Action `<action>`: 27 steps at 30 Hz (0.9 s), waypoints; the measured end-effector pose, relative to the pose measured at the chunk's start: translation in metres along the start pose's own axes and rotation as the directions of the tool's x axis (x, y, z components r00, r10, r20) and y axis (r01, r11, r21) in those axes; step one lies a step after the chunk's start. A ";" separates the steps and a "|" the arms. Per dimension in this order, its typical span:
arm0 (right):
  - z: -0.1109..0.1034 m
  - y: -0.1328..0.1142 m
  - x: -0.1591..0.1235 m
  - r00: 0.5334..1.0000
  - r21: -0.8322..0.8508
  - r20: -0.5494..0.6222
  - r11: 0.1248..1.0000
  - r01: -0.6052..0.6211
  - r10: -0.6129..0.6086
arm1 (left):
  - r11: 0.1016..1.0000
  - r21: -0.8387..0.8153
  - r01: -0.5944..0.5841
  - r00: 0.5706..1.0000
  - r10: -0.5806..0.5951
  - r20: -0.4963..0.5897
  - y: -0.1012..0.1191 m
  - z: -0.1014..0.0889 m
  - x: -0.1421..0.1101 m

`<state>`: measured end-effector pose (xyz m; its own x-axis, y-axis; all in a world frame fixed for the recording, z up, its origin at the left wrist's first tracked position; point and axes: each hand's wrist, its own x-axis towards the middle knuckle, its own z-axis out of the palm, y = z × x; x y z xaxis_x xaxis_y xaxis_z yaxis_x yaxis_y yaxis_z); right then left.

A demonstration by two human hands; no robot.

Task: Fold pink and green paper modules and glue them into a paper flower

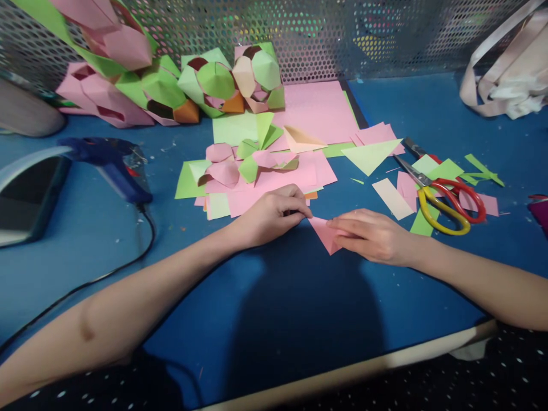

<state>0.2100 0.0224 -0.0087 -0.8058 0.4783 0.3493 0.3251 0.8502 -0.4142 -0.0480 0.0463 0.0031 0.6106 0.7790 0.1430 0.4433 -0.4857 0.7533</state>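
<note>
A small pink sheet of paper (327,235), folded to a triangle, lies on the blue tabletop with one point toward me. My left hand (280,212) pinches its left corner between thumb and fingers. Across its right part rest the fingers of my right hand (374,235), stretched out and close together, pressing the paper down and hiding that corner. Just beyond my left hand is a pile of pink and green paper (265,177) with several curled, folded pieces (225,171) on top.
Scissors (445,200) with red and yellow handles lie among paper scraps at right. A blue glue gun (111,165) with a cord and a dark-screened device (29,194) sit at left. Folded paper models (214,80) line the perforated metal panel (312,40). A pale ribboned bag (509,74) stands back right.
</note>
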 end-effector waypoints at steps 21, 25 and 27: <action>-0.006 -0.003 0.002 0.953 -0.334 0.187 0.897 0.290 -0.238 | 0.999 0.041 -0.005 1.000 0.005 -0.009 0.003 0.001 0.000; -0.008 -0.005 0.004 0.952 -0.307 0.218 0.911 0.276 -0.215 | 0.999 0.050 -0.005 1.000 0.006 -0.016 0.004 0.001 0.001; -0.009 -0.004 0.005 0.948 -0.304 0.226 0.909 0.286 -0.223 | 0.999 0.051 -0.007 1.000 0.008 -0.017 0.004 0.001 0.000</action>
<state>0.2092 0.0230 0.0027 -0.9484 0.2144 0.2337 0.2156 0.9763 -0.0207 -0.0455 0.0441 0.0049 0.6028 0.7817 0.1601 0.4718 -0.5109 0.7186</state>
